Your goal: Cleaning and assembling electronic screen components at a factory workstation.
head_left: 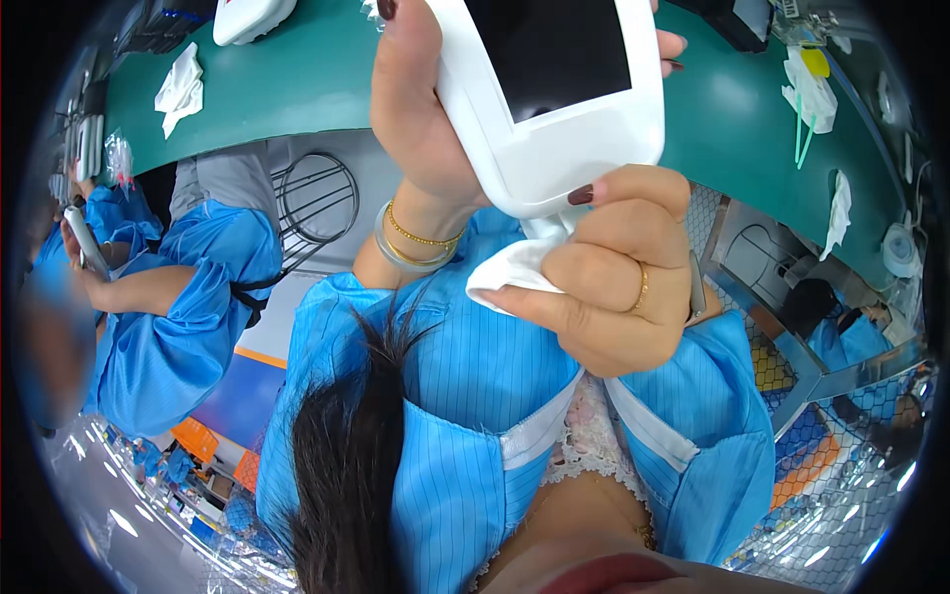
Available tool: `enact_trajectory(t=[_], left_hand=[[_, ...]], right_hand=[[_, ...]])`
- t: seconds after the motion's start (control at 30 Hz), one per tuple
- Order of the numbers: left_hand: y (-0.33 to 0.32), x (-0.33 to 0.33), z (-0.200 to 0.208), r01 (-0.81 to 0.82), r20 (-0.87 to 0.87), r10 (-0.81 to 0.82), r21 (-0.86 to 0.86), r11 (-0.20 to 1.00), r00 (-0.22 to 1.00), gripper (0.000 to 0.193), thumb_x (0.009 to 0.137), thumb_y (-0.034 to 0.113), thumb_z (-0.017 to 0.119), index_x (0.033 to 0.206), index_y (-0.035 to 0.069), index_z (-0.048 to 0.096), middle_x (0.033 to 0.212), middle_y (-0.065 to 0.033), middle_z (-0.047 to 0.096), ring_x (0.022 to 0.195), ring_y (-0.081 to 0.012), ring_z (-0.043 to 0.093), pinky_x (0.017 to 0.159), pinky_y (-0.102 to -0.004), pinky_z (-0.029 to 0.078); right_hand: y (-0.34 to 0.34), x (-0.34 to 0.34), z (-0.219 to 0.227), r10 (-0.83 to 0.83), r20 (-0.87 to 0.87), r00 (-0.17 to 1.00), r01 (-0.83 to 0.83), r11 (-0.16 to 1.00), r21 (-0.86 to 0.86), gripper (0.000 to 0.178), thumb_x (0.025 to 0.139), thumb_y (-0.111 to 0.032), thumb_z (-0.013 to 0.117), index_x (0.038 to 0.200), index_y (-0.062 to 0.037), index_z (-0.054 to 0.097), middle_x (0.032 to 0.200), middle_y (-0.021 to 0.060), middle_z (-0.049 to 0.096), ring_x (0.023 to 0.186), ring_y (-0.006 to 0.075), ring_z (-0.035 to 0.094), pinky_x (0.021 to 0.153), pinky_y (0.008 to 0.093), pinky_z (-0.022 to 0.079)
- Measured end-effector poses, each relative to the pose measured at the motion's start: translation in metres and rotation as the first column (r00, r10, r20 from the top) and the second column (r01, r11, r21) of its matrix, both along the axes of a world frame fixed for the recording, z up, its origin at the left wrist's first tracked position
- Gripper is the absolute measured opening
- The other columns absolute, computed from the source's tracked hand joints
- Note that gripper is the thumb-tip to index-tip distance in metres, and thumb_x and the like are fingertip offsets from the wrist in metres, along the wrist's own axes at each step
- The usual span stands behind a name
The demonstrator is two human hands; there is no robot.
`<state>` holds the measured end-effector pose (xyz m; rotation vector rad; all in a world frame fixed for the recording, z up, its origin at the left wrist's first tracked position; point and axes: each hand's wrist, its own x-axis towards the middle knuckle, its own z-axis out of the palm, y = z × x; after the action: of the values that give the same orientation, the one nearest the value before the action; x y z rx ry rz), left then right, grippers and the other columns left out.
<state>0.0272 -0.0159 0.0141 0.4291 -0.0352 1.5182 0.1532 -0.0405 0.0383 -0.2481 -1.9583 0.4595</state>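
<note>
My left hand (pixel 421 129) is closed around a white handheld device (pixel 569 163) with a large dark screen (pixel 554 54). Its thumb lies along the device's left side, and fingertips come round from behind at the right edge. The top of the device runs out of view. Just under its lower edge, my right hand (pixel 628 267) is closed on a white cloth (pixel 515 272), pinched between thumb and curled fingers. Part of the cloth reaches up to the device's bottom rim. How much of it lies inside my fist is hidden.
A green worktable (pixel 297 84) curves across the far side. On it lie a crumpled white cloth (pixel 181 89), another white device (pixel 252 18) and a white wipe with a yellow piece (pixel 813 89). At left, a co-worker in blue (pixel 178 337) holds a white device beside a wire stool (pixel 317 198).
</note>
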Motion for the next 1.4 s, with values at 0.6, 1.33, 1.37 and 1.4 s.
enact_trajectory(t=[0.6, 1.33, 1.37, 1.4], left_hand=[[-0.002, 0.0, 0.008, -0.035, -0.201, 0.022, -0.061, 0.997, 0.979, 0.099, 0.081, 0.075, 0.034, 0.138, -0.007, 0.028, 0.129, -0.034, 0.042, 0.112, -0.0479, 0.052, 0.093, -0.0533, 0.046], [0.023, 0.005, -0.046, -0.076, -0.585, -0.255, -0.482, 0.873, 0.77, 0.041, 0.1, 0.028, 0.038, 0.129, -0.002, 0.043, 0.124, -0.0144, 0.054, 0.107, -0.0215, 0.059, 0.088, -0.0341, 0.051], [0.023, 0.007, -0.045, -0.074, -0.585, -0.256, -0.481, 0.874, 0.77, 0.041, 0.1, 0.028, 0.038, 0.129, -0.002, 0.043, 0.124, -0.0144, 0.054, 0.107, -0.0215, 0.059, 0.088, -0.0341, 0.051], [0.023, 0.008, -0.044, -0.128, -0.643, -0.224, -0.454, 0.882, 0.733, 0.041, 0.1, 0.025, 0.038, 0.131, -0.002, 0.041, 0.125, -0.0144, 0.054, 0.11, -0.0206, 0.057, 0.09, -0.0331, 0.049]], right_hand=[[0.04, 0.063, 0.027, -0.317, 0.277, 0.907, 0.315, 0.948, 0.054, 0.024, 0.058, -0.006, 0.058, 0.08, -0.0066, 0.064, 0.078, 0.0054, 0.061, 0.076, 0.0222, 0.049, 0.072, 0.0413, 0.043], [0.212, 0.134, -0.053, -0.706, 0.578, 0.408, 0.6, 0.685, 0.414, 0.038, 0.078, -0.021, 0.07, 0.111, -0.0026, 0.062, 0.12, 0.0162, 0.059, 0.111, 0.0323, 0.053, 0.096, 0.0385, 0.04], [0.214, 0.137, -0.056, -0.708, 0.578, 0.406, 0.601, 0.683, 0.415, 0.038, 0.078, -0.021, 0.07, 0.111, -0.0026, 0.062, 0.12, 0.0162, 0.059, 0.111, 0.0323, 0.053, 0.096, 0.0385, 0.04], [0.216, 0.14, -0.06, -0.725, 0.548, 0.417, 0.583, 0.676, 0.451, 0.036, 0.075, -0.02, 0.072, 0.106, -0.0027, 0.063, 0.114, 0.0146, 0.062, 0.107, 0.031, 0.056, 0.093, 0.0384, 0.042]])
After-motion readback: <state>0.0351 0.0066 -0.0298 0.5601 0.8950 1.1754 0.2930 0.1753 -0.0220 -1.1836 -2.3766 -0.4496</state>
